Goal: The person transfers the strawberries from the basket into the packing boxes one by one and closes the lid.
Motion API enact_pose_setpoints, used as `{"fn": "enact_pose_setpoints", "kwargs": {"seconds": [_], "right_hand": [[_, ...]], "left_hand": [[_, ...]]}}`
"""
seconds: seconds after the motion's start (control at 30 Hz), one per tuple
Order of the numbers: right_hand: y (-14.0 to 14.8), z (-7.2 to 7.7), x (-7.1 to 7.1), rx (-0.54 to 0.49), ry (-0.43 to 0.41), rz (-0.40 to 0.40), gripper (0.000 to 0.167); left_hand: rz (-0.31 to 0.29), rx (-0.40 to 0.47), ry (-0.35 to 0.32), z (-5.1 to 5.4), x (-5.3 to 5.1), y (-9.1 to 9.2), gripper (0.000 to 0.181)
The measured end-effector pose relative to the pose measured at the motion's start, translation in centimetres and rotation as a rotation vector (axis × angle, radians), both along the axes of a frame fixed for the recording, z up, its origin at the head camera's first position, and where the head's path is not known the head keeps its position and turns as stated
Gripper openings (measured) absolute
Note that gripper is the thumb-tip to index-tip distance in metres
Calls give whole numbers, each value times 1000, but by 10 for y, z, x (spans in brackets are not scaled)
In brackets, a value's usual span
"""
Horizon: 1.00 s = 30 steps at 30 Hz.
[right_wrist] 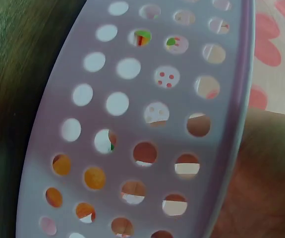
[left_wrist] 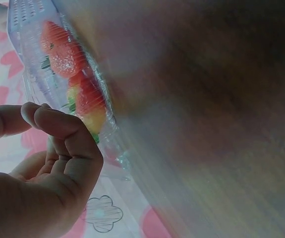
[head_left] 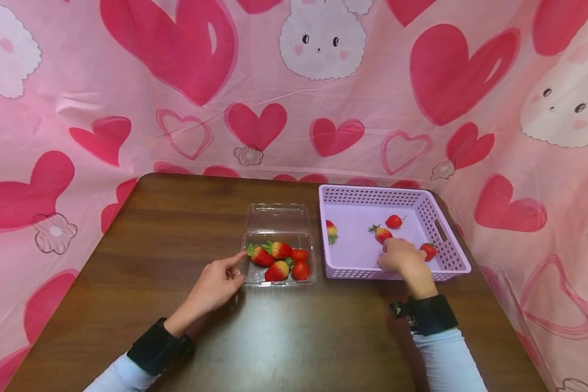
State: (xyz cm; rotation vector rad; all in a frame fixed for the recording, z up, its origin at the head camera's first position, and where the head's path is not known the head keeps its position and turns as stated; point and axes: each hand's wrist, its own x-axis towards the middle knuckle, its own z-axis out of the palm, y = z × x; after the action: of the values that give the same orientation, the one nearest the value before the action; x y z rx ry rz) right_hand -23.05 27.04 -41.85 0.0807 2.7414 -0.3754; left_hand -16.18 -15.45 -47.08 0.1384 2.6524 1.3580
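Observation:
A clear plastic box (head_left: 279, 223) with its lid up holds several red and yellow strawberries (head_left: 277, 271) and a small red fruit with a thin stem (head_left: 299, 255). The left hand (head_left: 215, 283) touches the box's left edge with index finger and thumb. Inside the lilac basket (head_left: 350, 256), the right hand (head_left: 403, 257) reaches down by the front wall, fingertips hidden. Near it lie a strawberry (head_left: 383, 234), another at its right (head_left: 428, 251) and a stemmed red fruit (head_left: 394, 221). Through the basket's holes, the right wrist view shows something orange (right_wrist: 93, 177) beside the hand; its hold is unclear.
One more strawberry (head_left: 331, 231) lies against the basket's left wall. Basket and box stand side by side on a brown wooden table (head_left: 274, 337). A pink heart-patterned cloth (head_left: 196, 141) hangs behind and at both sides.

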Motion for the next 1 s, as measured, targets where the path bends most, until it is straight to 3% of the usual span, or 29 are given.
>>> {"fn": "enact_pose_setpoints", "kwargs": {"seconds": [0.27, 1.0], "right_hand": [[4, -5, -5, -14, -31, -18, 34], [3, -11, -8, -43, -37, -27, 41]], "left_hand": [[0, 0, -3, 0, 0, -1, 59], [-1, 5, -6, 1, 0, -1, 60]]}}
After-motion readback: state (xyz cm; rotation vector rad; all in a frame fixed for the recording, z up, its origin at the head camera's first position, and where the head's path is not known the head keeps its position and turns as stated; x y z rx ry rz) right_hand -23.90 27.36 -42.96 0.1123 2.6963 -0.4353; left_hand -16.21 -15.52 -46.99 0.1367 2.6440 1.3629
